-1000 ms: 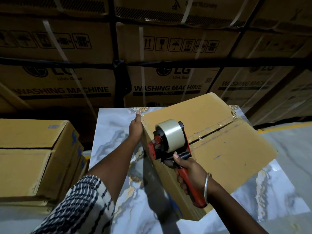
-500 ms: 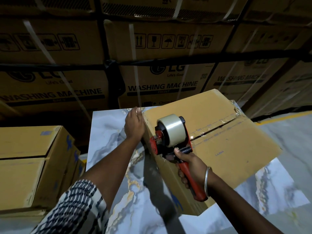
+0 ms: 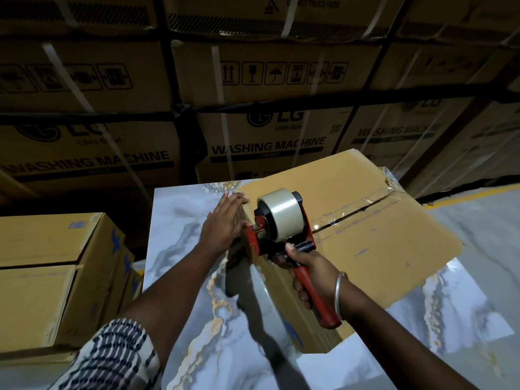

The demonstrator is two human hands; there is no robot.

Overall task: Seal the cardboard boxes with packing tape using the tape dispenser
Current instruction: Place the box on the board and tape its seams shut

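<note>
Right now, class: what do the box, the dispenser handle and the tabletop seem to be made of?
Box: matte brown cardboard, with flaps and a seam.
Dispenser handle: probably smooth red plastic, faintly shiny.
Tabletop: glossy, grey-and-gold veined; marble or a marble-look surface, hard to tell.

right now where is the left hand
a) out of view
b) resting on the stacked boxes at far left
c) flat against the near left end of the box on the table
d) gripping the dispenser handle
c: the left hand lies with straight fingers against the end of the cardboard box, while the right hand grips the tape dispenser.
</note>
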